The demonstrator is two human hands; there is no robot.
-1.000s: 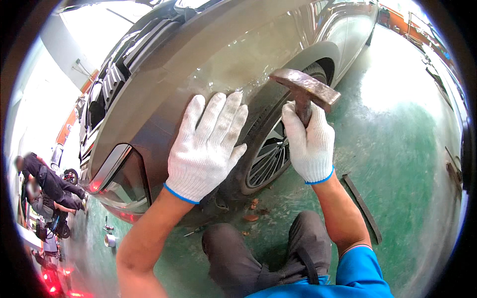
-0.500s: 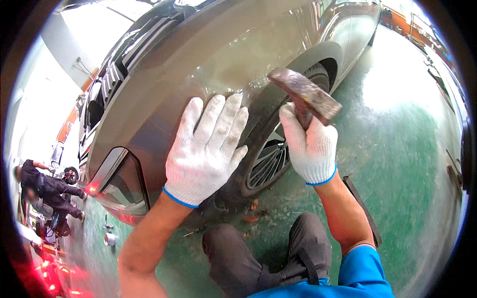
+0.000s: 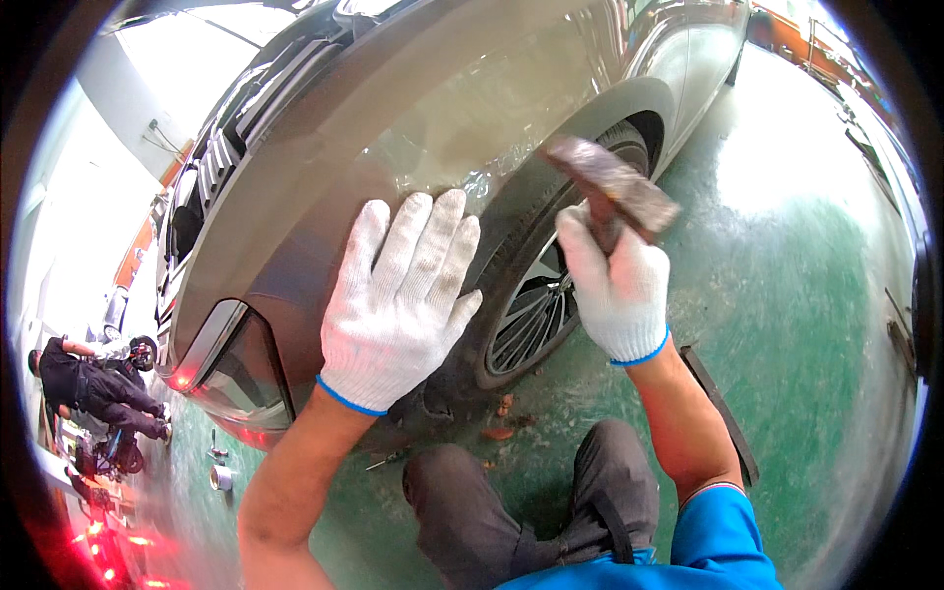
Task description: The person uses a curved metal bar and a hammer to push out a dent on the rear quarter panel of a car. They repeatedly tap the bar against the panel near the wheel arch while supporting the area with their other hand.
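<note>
A grey-brown car fender [image 3: 509,81] fills the upper middle, with shiny, wrinkled marks above my left hand. My left hand [image 3: 398,300], in a white knit glove with a blue cuff, lies open on the panel, fingers pointing up and a little apart. My right hand [image 3: 615,290], gloved the same way, grips a rusty metal hammer [image 3: 615,192] by its handle, its slightly blurred head held in front of the wheel arch. Behind that hand is the wheel [image 3: 521,329] with a spoked rim. The handle is mostly hidden inside my fist.
A long flat bar [image 3: 721,413] lies on the green floor [image 3: 787,344] at my right. My knees are below. A small roll [image 3: 221,478] and tools lie at lower left. Another person in dark clothes [image 3: 103,393] is by two-wheelers at far left, near red lights.
My left hand has slid slightly down and to the left on the panel. The hammer has moved a little to the right. The other person at far left has shifted lower in view.
</note>
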